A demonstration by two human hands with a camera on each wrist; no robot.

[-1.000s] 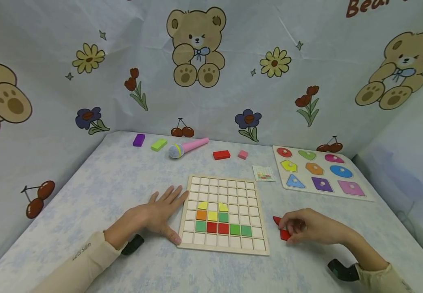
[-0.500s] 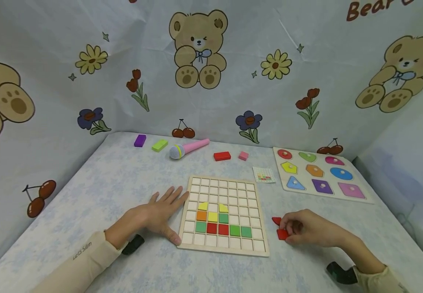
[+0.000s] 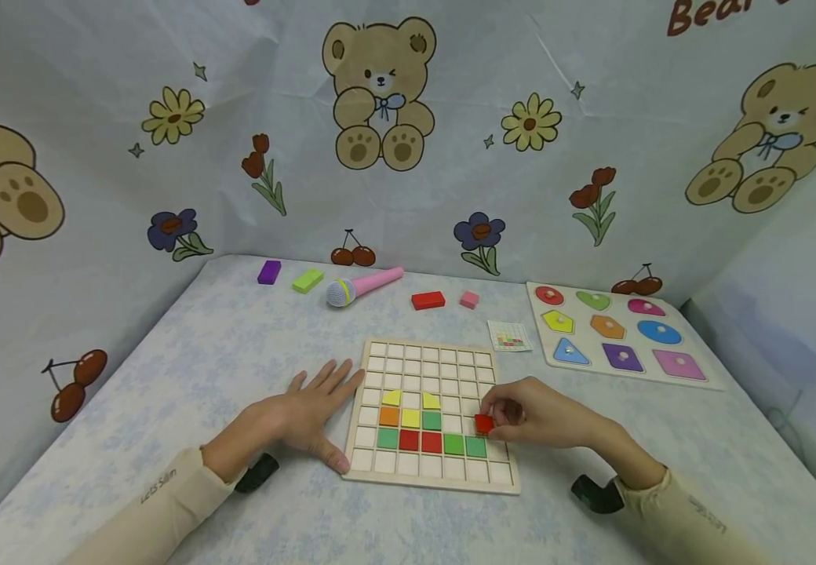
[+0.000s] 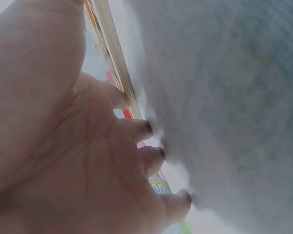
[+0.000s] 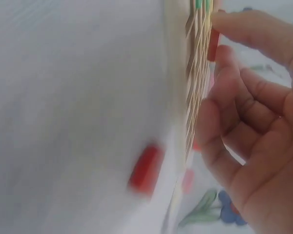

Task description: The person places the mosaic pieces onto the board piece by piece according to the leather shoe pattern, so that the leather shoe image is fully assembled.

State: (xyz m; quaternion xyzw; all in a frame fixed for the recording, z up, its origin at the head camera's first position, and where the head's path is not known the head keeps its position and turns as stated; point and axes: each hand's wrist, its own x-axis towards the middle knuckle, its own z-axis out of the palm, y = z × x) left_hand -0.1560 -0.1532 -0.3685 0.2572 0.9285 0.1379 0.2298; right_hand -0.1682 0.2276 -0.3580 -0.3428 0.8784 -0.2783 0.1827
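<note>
In the head view a wooden grid board lies on the table, with several coloured tiles set in its cells. My left hand lies spread at the board's left edge, its fingertips and thumb touching the frame. My right hand pinches a small red tile over the right-hand columns, just above the row of green tiles. Thumb and fingertip hold the tile's edges in the right wrist view. Another red tile, blurred there, lies on the table beside the board; my right hand hides it in the head view.
Behind the board lie a purple block, a lime block, a pink toy microphone, a red block and a pink block. A pattern card and a shape puzzle sit to the back right.
My right hand has lifted a red tile off the table right of the board and carried it left over the grid. The left hand has stayed in place.
</note>
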